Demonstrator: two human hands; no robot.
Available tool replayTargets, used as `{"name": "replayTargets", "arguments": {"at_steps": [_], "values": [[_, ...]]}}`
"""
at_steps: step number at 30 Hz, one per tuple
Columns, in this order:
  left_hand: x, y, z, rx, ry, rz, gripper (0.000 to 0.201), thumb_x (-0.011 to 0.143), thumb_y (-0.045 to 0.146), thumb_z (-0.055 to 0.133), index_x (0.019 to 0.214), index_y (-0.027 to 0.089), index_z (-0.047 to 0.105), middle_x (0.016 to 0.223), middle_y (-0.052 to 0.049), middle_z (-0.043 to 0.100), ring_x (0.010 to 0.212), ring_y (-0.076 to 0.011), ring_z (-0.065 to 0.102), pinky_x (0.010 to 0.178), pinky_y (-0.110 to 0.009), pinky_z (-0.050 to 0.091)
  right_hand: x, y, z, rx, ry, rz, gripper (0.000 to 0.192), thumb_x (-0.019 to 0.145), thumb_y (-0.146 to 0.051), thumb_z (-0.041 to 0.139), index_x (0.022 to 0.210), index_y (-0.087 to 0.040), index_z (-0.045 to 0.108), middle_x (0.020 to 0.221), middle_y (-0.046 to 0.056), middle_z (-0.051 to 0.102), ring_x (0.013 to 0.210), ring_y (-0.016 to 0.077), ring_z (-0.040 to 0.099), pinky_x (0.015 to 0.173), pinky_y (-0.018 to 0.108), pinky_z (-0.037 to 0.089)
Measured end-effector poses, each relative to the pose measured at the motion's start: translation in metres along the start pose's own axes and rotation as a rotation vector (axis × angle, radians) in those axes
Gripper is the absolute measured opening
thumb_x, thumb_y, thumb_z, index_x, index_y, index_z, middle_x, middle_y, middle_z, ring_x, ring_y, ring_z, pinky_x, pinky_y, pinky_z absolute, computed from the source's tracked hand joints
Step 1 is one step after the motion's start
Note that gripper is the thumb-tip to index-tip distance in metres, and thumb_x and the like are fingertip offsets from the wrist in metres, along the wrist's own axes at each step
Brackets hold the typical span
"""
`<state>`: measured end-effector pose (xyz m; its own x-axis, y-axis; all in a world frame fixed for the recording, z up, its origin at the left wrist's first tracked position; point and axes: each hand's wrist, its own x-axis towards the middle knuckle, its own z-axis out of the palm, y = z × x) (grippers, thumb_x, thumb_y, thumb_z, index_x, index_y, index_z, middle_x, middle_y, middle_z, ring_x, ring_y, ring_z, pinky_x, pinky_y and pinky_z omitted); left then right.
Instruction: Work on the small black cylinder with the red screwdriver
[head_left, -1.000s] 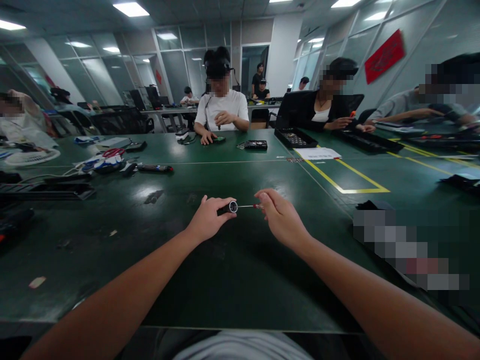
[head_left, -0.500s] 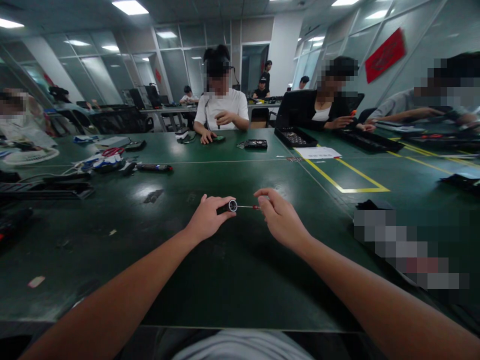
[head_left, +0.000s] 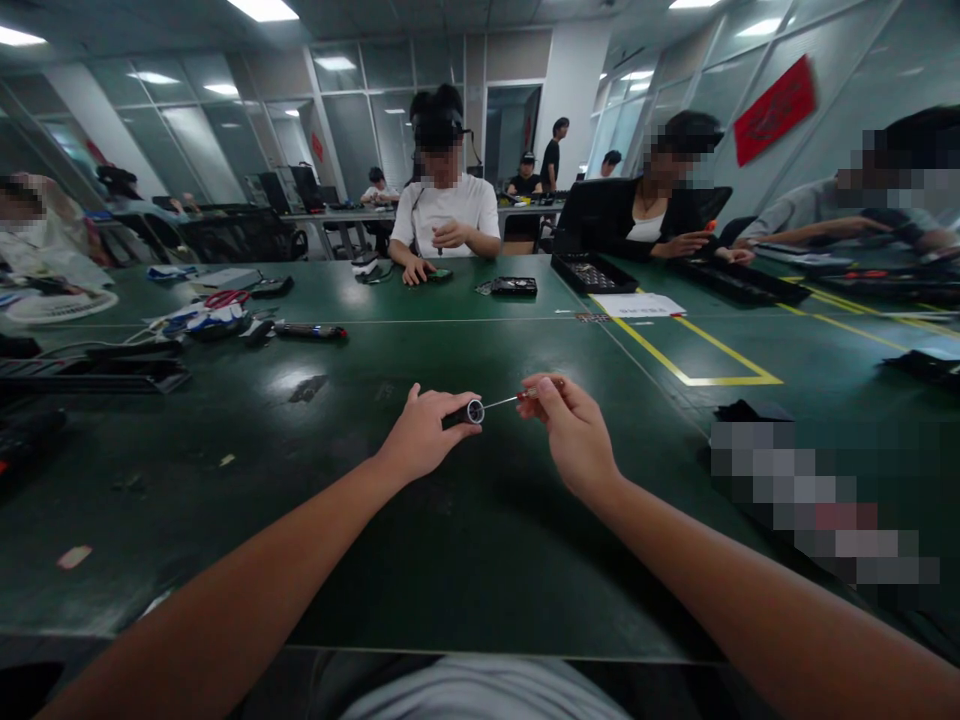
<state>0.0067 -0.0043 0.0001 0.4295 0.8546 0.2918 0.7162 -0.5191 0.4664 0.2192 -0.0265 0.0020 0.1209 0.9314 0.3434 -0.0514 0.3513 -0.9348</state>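
Over the middle of the green table, my left hand (head_left: pixel 418 435) is closed round a black flashlight-like tube (head_left: pixel 475 411). Its silver-rimmed round end faces right and toward me; the fingers cover most of its body. My right hand (head_left: pixel 576 435) pinches a thin screwdriver (head_left: pixel 501 402) by its handle, which has a red part near the shaft. The slim metal shaft points left, slightly downward, and its tip is at the rim of the tube. Whether the tip touches anything inside is too small to tell.
Scissors with red handles (head_left: pixel 226 298), cables and a dark pen-shaped tool (head_left: pixel 311 331) lie at left. A black parts tray (head_left: pixel 592 273) and a white paper (head_left: pixel 637 304) stand beyond at right. A dark pouch-like item (head_left: pixel 739 411) lies near my right arm. Several people sit around.
My right hand has closed its fingers on the screwdriver handle and turned, so the shaft now slants. The tube has shifted slightly right with my left hand.
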Motion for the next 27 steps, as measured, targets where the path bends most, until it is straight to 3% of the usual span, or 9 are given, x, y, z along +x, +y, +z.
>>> {"name": "replayTargets", "arguments": {"at_steps": [2,6,7,9,12,16,27], "values": [[0.000,0.000,-0.002,0.022,-0.002,0.040,0.039,0.092,0.039,0.066,0.130,0.032,0.063,0.124,-0.002,0.069,0.119,-0.0263,0.059,0.120,-0.067,0.013,0.004,0.003,-0.001,0.086,0.038,0.103,0.021,0.093,-0.040,0.059,0.091,-0.021,0.067,0.078,0.001,0.063,0.071,0.0164,0.060,0.075,0.035,0.051],[0.002,0.000,-0.005,0.051,-0.005,0.102,0.039,0.092,0.039,0.065,0.131,0.033,0.062,0.127,-0.002,0.069,0.120,-0.0251,0.058,0.121,-0.066,0.010,0.016,0.002,-0.006,0.378,0.094,0.557,0.027,0.095,-0.033,0.055,0.072,-0.020,0.060,0.061,-0.003,0.048,0.051,0.0119,0.047,0.067,0.035,0.054],[0.003,0.000,-0.005,0.049,-0.008,0.088,0.039,0.093,0.039,0.065,0.131,0.034,0.062,0.127,-0.002,0.069,0.120,-0.0253,0.058,0.121,-0.066,0.010,0.018,0.002,-0.007,0.416,0.117,0.597,0.028,0.095,-0.032,0.054,0.070,-0.020,0.058,0.059,-0.004,0.047,0.050,0.0114,0.045,0.066,0.035,0.054],[0.004,-0.001,-0.004,0.037,-0.026,0.052,0.040,0.092,0.040,0.065,0.132,0.033,0.061,0.127,-0.002,0.069,0.120,-0.0260,0.058,0.120,-0.067,0.012,0.020,0.001,-0.008,0.430,0.150,0.555,0.024,0.093,-0.032,0.058,0.071,-0.020,0.059,0.061,-0.003,0.050,0.051,0.0118,0.047,0.065,0.033,0.054],[0.005,-0.002,-0.002,0.013,-0.053,0.030,0.041,0.092,0.040,0.066,0.133,0.034,0.061,0.127,-0.002,0.069,0.120,-0.0260,0.059,0.120,-0.068,0.011,0.017,0.001,-0.007,0.347,0.139,0.376,0.020,0.088,-0.038,0.067,0.079,-0.021,0.063,0.068,-0.001,0.058,0.059,0.0135,0.054,0.066,0.032,0.055],[0.004,-0.002,-0.002,0.002,-0.035,0.031,0.041,0.092,0.040,0.066,0.132,0.034,0.061,0.127,-0.002,0.069,0.119,-0.0257,0.059,0.120,-0.067,0.011,0.011,0.002,-0.004,0.227,0.095,0.225,0.026,0.083,-0.047,0.071,0.085,-0.022,0.064,0.075,-0.001,0.061,0.067,0.0138,0.058,0.069,0.031,0.055],[0.002,-0.002,-0.002,-0.005,-0.010,0.029,0.043,0.091,0.042,0.066,0.133,0.035,0.061,0.132,-0.002,0.067,0.122,-0.0263,0.058,0.120,-0.068,0.009,0.004,0.002,-0.007,-0.116,0.018,-0.021,0.025,0.097,-0.047,0.053,0.096,-0.023,0.061,0.081,0.000,0.063,0.072,0.0164,0.061,0.073,0.035,0.051]]}}
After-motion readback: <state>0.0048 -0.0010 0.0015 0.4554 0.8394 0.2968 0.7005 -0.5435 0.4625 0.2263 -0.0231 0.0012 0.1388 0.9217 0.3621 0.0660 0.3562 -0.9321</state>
